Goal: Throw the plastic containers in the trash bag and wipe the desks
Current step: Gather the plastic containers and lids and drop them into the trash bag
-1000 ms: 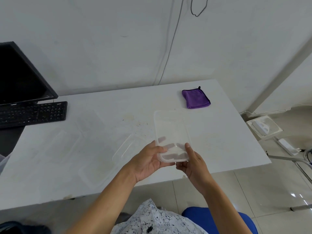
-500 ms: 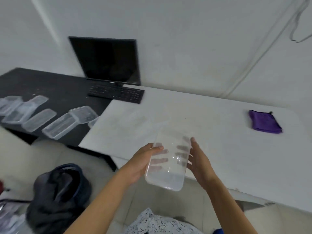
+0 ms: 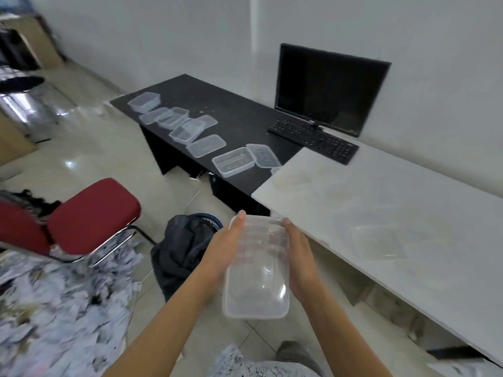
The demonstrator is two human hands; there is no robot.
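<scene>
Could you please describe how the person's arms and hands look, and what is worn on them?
Both forearms are bare as far as the picture shows them; no sleeve is visible. The left hand and the right hand wear no gloves, and I see no ring, watch or bracelet. Below them shows a white garment with black speckles, probably the person's clothing.

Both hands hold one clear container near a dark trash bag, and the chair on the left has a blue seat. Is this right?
In the head view the chair has a red seat, not blue. The rest holds: the left hand and the right hand hold one clear container near the dark trash bag.
</scene>
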